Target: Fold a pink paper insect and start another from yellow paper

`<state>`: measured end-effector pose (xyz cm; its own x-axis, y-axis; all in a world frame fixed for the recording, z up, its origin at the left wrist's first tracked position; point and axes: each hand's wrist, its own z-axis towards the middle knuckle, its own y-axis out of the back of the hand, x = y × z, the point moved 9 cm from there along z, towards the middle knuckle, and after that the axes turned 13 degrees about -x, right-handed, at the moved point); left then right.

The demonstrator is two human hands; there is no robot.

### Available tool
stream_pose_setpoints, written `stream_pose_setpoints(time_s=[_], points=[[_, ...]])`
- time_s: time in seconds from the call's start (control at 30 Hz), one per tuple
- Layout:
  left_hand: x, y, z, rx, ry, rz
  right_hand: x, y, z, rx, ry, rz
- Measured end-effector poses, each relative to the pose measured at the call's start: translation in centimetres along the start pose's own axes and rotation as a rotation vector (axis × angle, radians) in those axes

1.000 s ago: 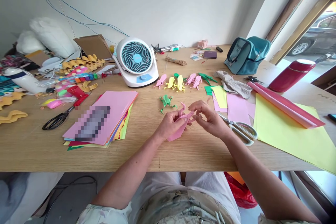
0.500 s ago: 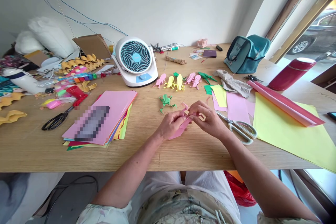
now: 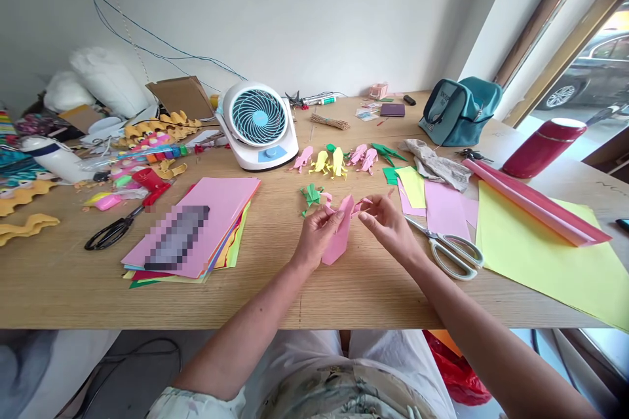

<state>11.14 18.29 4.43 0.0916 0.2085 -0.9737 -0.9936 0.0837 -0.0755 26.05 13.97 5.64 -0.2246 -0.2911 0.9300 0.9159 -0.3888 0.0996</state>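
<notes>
A partly folded pink paper piece (image 3: 339,242) is held above the table near its front. My left hand (image 3: 314,236) pinches its left side between thumb and fingers. At its right, my right hand (image 3: 388,222) has thumb and forefinger closed on a thin pink strip of the same piece. Just behind my left hand lies a green folded paper frog (image 3: 311,195). Farther back stands a row of folded animals, among them yellow ones (image 3: 338,162) and pink ones (image 3: 369,160). White-handled scissors (image 3: 455,254) lie to the right of my right hand.
A stack of coloured paper (image 3: 216,209) lies left, black-handled scissors (image 3: 111,232) beyond it. A white fan (image 3: 260,124) stands behind. On the right are yellow sheets (image 3: 540,249), a rolled red-pink sheet (image 3: 535,203), a red bottle (image 3: 545,147) and a teal bag (image 3: 459,111).
The pink piece now stands more upright, with its flat face showing. My right hand has moved slightly right, away from my left hand. The view has shifted a little.
</notes>
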Motion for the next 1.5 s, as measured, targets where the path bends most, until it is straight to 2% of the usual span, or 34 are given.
stream_pose_setpoints(time_s=[0.1, 0.17, 0.33, 0.5, 0.7, 0.9, 1.03, 1.2, 1.5], points=[[0.2, -0.1, -0.1, -0.02, 0.003, -0.059, -0.9, -2.3, -0.8, 0.131, -0.119, 0.051], [0.8, -0.6, -0.3, 0.001, 0.07, -0.131, -1.1, -3.0, -1.0, 0.145, -0.141, 0.07], [1.6, -0.8, -0.5, -0.007, 0.213, -0.288, -0.7, -2.8, -0.9, 0.119, -0.148, 0.109], [2.2, -0.9, -0.6, 0.021, 0.36, -0.323, -0.7, -2.3, -0.7, 0.108, -0.11, 0.092], [2.6, -0.8, -0.3, 0.051, 0.416, -0.346, -1.3, -2.4, -1.0, 0.114, -0.07, -0.006], [2.7, -1.0, -0.1, 0.078, 0.409, -0.36, -1.6, -2.4, -1.1, 0.082, -0.223, 0.05], [2.4, -0.9, 0.2, 0.059, 0.338, -0.349, -1.5, -2.5, -1.1, 0.095, -0.253, 0.109], [1.9, 0.0, 0.7, -0.037, 0.214, -0.295, -1.8, -2.7, -1.3, 0.099, -0.28, 0.11], [1.4, 0.6, 0.6, -0.135, 0.153, -0.234, -2.9, -3.0, -1.8, -0.019, -0.419, 0.295]])
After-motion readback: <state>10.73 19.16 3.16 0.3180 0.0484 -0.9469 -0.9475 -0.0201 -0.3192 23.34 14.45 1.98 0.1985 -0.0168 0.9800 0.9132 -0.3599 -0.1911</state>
